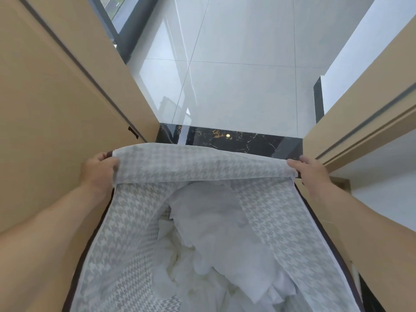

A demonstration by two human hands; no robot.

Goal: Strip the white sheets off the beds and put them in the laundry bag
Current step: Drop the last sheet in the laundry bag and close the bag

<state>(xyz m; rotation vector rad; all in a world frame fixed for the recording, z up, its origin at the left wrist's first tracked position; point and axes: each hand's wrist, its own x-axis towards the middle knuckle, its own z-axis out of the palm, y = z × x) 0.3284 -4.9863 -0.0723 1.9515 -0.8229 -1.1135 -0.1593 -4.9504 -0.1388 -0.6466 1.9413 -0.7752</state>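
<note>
A large laundry bag (126,224) with a grey-and-white houndstooth lining and dark trim stands open below me. Crumpled white sheets (213,239) lie inside it, filling its middle and lower part. My left hand (99,170) grips the bag's far left corner, fingers curled over the folded rim. At the far right corner my right hand (308,170) grips the rim in the same way. The far flap of the bag (202,164) is stretched between both hands.
The bag sits in a doorway with a tan door (56,91) on the left and a tan door frame (360,131) on the right. A black marble threshold (236,138) lies just beyond the bag, then glossy white floor tiles (236,64).
</note>
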